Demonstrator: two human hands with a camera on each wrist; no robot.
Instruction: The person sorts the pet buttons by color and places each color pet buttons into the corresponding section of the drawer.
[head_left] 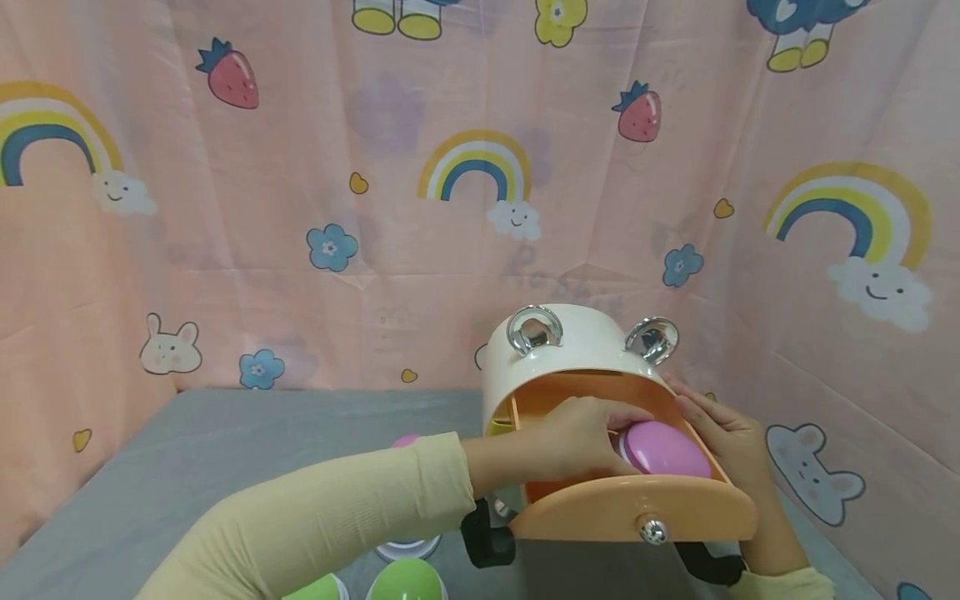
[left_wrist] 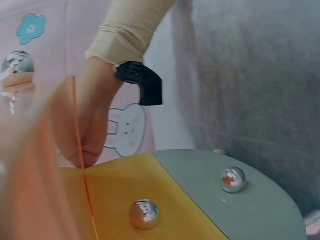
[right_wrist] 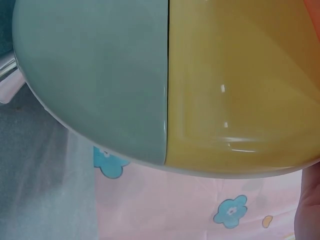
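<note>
Your left sleeve fills lower left; left hand clamps pink ball inside the pulled-out drawer, lower right, not yet released. Right hand at drawer's side, can't tell grip. Two green balls still outside, bottom edge.

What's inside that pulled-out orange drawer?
Inside the drawer, the left hand holds a pink rounded item. The hand and item block part of the view, so anything beneath or behind them can't be seen.
</note>
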